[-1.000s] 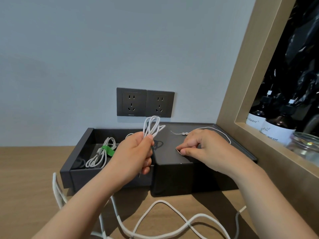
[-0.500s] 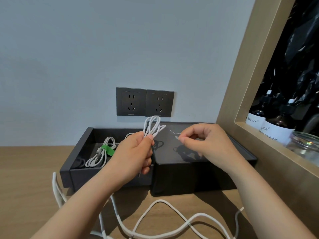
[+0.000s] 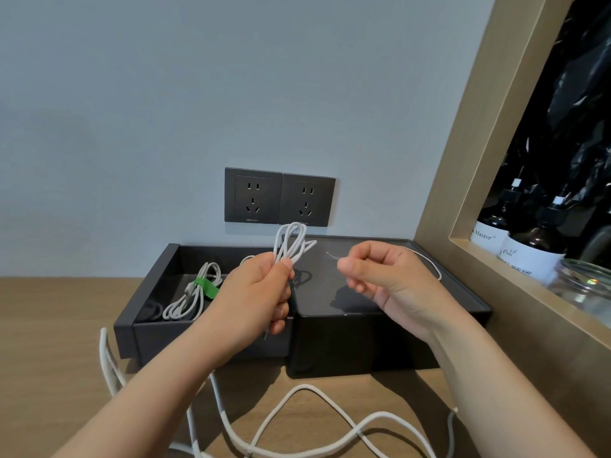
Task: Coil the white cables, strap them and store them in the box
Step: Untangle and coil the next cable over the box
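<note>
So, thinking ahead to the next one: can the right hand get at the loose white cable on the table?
Probably yes: the loose cable lies uncovered before the box, though the right hand pinches a thin tie.

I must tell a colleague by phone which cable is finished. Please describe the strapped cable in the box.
Under the two dark wall sockets, a dark grey box stands on the wooden table. In its open left part lies a coiled white cable. It alone wears a green strap; the white coil in the left hand has none.
</note>
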A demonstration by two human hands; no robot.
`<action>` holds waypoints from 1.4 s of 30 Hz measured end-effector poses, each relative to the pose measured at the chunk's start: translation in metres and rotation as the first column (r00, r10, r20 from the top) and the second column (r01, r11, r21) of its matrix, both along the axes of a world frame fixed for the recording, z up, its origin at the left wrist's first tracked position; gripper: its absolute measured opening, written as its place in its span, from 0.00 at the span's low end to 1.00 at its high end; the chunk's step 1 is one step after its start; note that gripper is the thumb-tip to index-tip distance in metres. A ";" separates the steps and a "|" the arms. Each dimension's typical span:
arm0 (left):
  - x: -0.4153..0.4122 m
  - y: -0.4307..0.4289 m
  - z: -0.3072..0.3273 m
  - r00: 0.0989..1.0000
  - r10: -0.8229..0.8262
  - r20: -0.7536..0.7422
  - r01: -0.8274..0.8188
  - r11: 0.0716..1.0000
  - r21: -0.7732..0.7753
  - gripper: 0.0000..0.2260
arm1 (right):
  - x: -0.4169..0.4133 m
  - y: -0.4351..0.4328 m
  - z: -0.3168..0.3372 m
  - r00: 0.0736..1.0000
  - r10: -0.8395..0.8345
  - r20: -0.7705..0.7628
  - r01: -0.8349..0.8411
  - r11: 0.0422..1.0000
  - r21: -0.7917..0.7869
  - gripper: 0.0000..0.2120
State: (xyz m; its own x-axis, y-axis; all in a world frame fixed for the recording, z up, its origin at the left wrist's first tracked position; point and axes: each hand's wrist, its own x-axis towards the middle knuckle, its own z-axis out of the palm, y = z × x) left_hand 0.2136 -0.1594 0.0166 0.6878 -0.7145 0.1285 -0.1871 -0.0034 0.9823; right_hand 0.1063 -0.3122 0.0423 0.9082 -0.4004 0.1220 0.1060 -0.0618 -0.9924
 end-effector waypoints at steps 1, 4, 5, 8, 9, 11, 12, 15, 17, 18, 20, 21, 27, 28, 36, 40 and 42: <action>0.000 0.000 0.000 1.000 0.002 -0.001 -0.002 1.000 0.000 0.12 | 0.000 0.001 -0.001 1.000 -0.024 -0.004 0.024 0.997 -0.067 0.06; 0.000 0.001 0.000 1.000 0.005 0.000 -0.005 1.000 0.001 0.12 | 0.003 0.002 -0.004 0.996 -0.088 0.025 0.091 0.972 -0.215 0.07; 0.000 0.001 0.000 1.000 0.005 0.001 -0.005 1.000 0.002 0.12 | 0.004 0.003 -0.005 0.993 -0.109 0.034 0.114 0.961 -0.250 0.09; 0.000 0.002 -0.001 1.000 0.002 0.011 -0.002 1.000 0.005 0.12 | 0.005 0.006 -0.006 0.988 -0.145 0.052 0.154 0.933 -0.326 0.14; 0.000 0.001 -0.001 1.000 0.002 0.015 -0.002 1.000 0.005 0.12 | 0.005 0.007 -0.006 0.987 -0.151 0.058 0.161 0.929 -0.333 0.16; 0.000 0.001 -0.001 1.000 0.001 0.023 -0.001 1.000 0.004 0.12 | 0.004 0.008 -0.007 0.984 -0.161 0.070 0.175 0.930 -0.322 0.18; 0.000 0.001 -0.001 1.000 0.001 0.025 -0.001 1.000 0.004 0.12 | 0.004 0.007 -0.007 0.984 -0.166 0.070 0.180 0.932 -0.315 0.18; 0.000 0.002 -0.001 1.000 -0.004 0.020 0.004 1.000 -0.005 0.12 | 0.003 0.007 -0.004 0.992 -0.120 0.037 0.125 0.960 -0.252 0.13; 0.000 0.002 -0.001 1.000 -0.006 0.025 0.006 1.000 -0.001 0.12 | 0.001 0.005 -0.001 0.999 -0.046 0.013 0.047 0.983 -0.179 0.12; 0.000 0.002 -0.001 1.000 -0.005 0.027 0.005 1.000 0.001 0.12 | 0.000 0.003 0.000 1.000 -0.011 0.002 0.011 0.987 -0.162 0.12; 0.000 0.002 -0.002 1.000 -0.006 0.029 0.006 1.000 0.006 0.12 | -0.003 0.001 0.000 0.999 0.035 -0.021 -0.038 0.984 -0.175 0.13; 0.001 0.002 -0.001 1.000 -0.009 0.030 0.009 1.000 0.010 0.12 | -0.004 0.001 0.000 0.999 0.045 -0.024 -0.049 0.981 -0.188 0.14; 0.002 0.003 -0.003 0.998 -0.030 0.051 0.028 0.999 0.043 0.12 | -0.005 -0.004 0.003 0.999 -0.037 -0.039 0.023 0.948 -0.318 0.18; 0.002 0.004 -0.002 0.998 -0.043 0.052 0.040 0.998 0.049 0.12 | -0.005 -0.006 0.003 0.997 -0.066 -0.046 0.045 0.932 -0.361 0.21; 0.005 0.015 0.004 0.956 -0.289 -0.052 0.293 0.949 0.119 0.11 | -0.007 -0.003 0.008 0.993 -0.106 -0.057 0.050 0.796 -0.603 0.28; 0.008 0.020 0.007 0.934 -0.334 -0.128 0.350 0.926 0.140 0.11 | -0.007 0.002 0.009 0.987 -0.127 -0.101 0.014 0.686 -0.728 0.27; 0.009 0.022 0.009 0.926 -0.347 -0.152 0.368 0.918 0.150 0.11 | -0.008 0.003 0.010 0.988 -0.122 -0.096 0.010 0.664 -0.748 0.27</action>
